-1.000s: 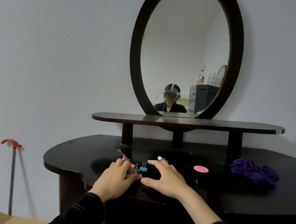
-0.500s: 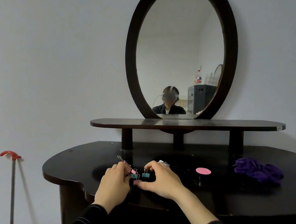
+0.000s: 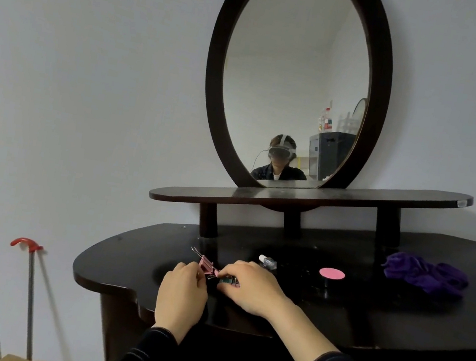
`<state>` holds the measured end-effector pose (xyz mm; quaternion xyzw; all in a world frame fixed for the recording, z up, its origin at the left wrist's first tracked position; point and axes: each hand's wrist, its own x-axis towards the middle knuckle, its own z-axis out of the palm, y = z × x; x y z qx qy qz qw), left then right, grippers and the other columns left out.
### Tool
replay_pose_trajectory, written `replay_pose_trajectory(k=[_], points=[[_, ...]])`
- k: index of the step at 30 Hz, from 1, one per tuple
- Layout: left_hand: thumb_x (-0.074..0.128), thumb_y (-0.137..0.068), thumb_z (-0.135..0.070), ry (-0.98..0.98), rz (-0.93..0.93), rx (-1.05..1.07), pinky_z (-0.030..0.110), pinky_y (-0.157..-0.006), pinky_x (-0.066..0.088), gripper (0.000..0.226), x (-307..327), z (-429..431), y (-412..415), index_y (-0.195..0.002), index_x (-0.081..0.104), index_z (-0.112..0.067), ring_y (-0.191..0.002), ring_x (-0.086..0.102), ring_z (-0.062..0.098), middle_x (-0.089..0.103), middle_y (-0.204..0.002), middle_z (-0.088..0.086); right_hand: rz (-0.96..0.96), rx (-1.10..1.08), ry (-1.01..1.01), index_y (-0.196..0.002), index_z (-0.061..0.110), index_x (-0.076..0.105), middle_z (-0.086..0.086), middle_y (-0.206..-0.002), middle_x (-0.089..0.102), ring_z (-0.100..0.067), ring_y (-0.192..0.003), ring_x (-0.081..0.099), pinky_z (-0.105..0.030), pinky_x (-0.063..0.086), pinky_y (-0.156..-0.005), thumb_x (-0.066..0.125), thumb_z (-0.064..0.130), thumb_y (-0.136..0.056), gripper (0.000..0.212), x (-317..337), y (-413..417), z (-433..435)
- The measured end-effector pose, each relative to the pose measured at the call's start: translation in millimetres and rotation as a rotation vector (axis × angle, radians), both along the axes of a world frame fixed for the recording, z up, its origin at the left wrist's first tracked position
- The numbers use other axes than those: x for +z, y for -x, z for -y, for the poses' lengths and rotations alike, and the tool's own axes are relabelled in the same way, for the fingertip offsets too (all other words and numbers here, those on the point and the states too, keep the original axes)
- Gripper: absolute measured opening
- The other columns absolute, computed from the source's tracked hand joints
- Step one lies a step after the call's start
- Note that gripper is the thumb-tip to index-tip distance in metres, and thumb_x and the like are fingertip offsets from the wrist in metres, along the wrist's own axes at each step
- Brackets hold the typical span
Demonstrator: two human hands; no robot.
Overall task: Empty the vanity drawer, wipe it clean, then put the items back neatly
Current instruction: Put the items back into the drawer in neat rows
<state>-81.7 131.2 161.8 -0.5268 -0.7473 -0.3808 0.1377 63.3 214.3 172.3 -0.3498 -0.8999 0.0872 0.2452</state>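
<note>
The left hand (image 3: 181, 291) pinches the pink clip (image 3: 207, 264), the right hand (image 3: 249, 288) grips the teal clip (image 3: 225, 280); either may spring off the counter (image 3: 123, 268).

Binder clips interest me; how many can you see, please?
2: pink clip held by the left hand, teal clip pinched by the right hand; others may be hidden.

Dark wooden vanity top (image 3: 395, 323) with a glossy, reflective finish, the same dark wood on the mirror frame (image 3: 213, 89), pink binder clip (image 3: 207, 264) of painted metal with thin wire handles, teal binder clip (image 3: 227, 280) likewise, plush purple cloth (image 3: 424, 274), glittery nail polish bottle (image 3: 267, 261), matt pink lid (image 3: 331, 273).
</note>
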Motion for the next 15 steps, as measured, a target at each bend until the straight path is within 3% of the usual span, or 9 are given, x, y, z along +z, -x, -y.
replay_pose_trajectory(k=[6,11,13,15], points=[[0.061,-0.083,-0.026,-0.039,0.001,-0.002,0.031,-0.060,0.039,0.014,4.5,10.3,-7.7,-0.073,0.058,-0.017,-0.063,0.048,0.018,0.062,-0.071,-0.004,-0.021,-0.101,-0.001,-0.103,0.034,0.059,0.008,-0.115,0.055,-0.017,-0.111,0.052,-0.032,0.041,-0.080,0.061,0.048,-0.095,0.016,-1.5,-14.3,2.9],[0.061,-0.078,-0.031,-0.023,-0.071,-0.048,0.028,-0.057,0.037,0.017,4.9,7.5,-4.5,-0.069,0.047,-0.025,-0.071,0.063,0.027,0.064,-0.072,-0.003,-0.009,-0.185,0.000,-0.100,0.032,0.057,0.006,-0.107,0.052,-0.020,-0.112,0.055,-0.033,0.041,-0.080,0.059,0.052,-0.094,0.021,-0.5,-18.9,4.1],[0.057,-0.081,-0.038,0.011,-0.132,-0.061,0.029,-0.057,0.038,0.018,6.3,2.2,-4.8,-0.070,0.047,-0.027,-0.075,0.065,0.026,0.067,-0.076,-0.002,-0.005,-0.208,-0.004,-0.101,0.031,0.057,0.003,-0.116,0.055,-0.022,-0.122,0.052,-0.035,0.044,-0.089,0.059,0.052,-0.095,0.022,0.0,-19.8,5.1],[0.053,-0.085,-0.043,0.056,-0.184,-0.052,0.029,-0.057,0.037,0.025,9.5,-2.9,-6.7,-0.069,0.047,-0.025,-0.073,0.064,0.023,0.063,-0.074,-0.003,0.020,-0.242,-0.037,-0.108,0.028,0.059,-0.003,-0.139,0.053,-0.026,-0.134,0.043,-0.040,0.041,-0.102,0.057,0.053,-0.096,0.028,-0.5,-22.3,5.9]])
